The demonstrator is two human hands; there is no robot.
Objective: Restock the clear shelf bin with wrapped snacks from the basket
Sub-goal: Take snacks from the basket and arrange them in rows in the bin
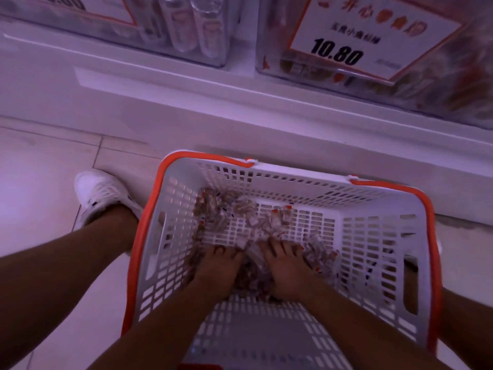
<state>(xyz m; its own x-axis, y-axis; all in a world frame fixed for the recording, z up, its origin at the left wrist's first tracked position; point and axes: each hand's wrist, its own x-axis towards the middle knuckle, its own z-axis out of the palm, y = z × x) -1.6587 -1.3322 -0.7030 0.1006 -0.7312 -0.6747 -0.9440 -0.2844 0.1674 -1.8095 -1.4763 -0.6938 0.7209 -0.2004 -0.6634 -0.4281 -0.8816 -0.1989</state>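
Down among the wrapped snacks (213,209), both hands apparently gather a pile.

One basket (266,180); two hands (217,271)

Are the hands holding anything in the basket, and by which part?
Both hands, left hand and right hand, press into the wrapped snacks, gathering the pile from either side. Whether the fingers have closed on any cannot be told.
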